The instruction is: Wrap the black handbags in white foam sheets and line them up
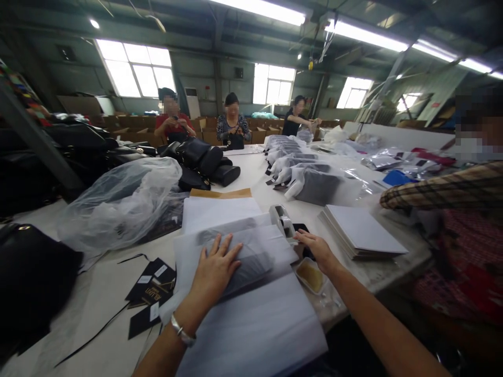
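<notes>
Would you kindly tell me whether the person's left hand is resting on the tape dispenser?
No, the left hand lies on thin white paper, through which a dark item shows.

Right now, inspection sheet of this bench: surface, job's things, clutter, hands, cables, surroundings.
Surface: white table, mostly covered.
Job's things: dark item showing through thin white paper; tape dispenser to its right.
Clutter: black tags, clear plastic and black bags at left.
Hands: left hand spread on the paper; right hand at the tape dispenser, grip unclear.
Cables: cord-like lines overhead, type unclear.
Surroundings: three co-workers opposite; another person at right.
</notes>
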`<control>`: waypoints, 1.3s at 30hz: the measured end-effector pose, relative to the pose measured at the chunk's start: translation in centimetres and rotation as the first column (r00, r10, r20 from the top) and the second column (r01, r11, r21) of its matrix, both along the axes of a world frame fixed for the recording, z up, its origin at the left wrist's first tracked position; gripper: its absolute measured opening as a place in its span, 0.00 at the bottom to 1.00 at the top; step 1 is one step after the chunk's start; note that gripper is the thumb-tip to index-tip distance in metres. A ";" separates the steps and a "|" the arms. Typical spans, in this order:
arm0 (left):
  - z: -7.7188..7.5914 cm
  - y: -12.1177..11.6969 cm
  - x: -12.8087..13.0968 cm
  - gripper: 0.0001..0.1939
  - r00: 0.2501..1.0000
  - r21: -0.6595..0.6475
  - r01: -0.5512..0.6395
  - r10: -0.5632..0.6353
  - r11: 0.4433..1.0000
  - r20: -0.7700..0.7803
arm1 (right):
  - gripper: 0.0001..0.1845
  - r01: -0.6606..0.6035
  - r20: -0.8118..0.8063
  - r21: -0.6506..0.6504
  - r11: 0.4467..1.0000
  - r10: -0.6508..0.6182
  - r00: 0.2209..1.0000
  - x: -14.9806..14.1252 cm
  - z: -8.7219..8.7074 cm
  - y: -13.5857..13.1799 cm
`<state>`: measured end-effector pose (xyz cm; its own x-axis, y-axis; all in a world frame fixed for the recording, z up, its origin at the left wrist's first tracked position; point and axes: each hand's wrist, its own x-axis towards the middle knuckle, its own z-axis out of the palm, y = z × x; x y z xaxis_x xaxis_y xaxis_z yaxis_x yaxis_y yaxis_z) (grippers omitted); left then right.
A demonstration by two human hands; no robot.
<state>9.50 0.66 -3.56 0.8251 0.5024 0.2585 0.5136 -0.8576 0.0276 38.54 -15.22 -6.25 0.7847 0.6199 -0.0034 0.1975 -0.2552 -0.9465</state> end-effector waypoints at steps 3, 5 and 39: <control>0.0 0.1 0.0 0.22 1.000 0.001 0.005 -0.005 1.000 0.003 | 0.23 0.014 -0.120 0.059 0.998 -0.006 0.993 -0.1 0.3 0.2; 0.0 0.0 0.0 0.22 1.000 -0.003 0.006 -0.006 1.000 0.003 | 0.22 0.027 -0.170 0.098 0.995 -0.010 0.985 -0.1 0.7 0.1; -0.3 -0.2 0.0 0.23 1.000 0.003 -0.006 0.006 1.000 -0.018 | 0.12 -0.315 0.718 -0.236 0.919 0.383 0.581 -0.6 5.5 -6.5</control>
<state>9.52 0.46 -3.88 0.8265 0.5067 0.2453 0.5193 -0.8545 0.0154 37.99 -21.70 -0.79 0.2635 0.8710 0.4146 0.9053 -0.0749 -0.4180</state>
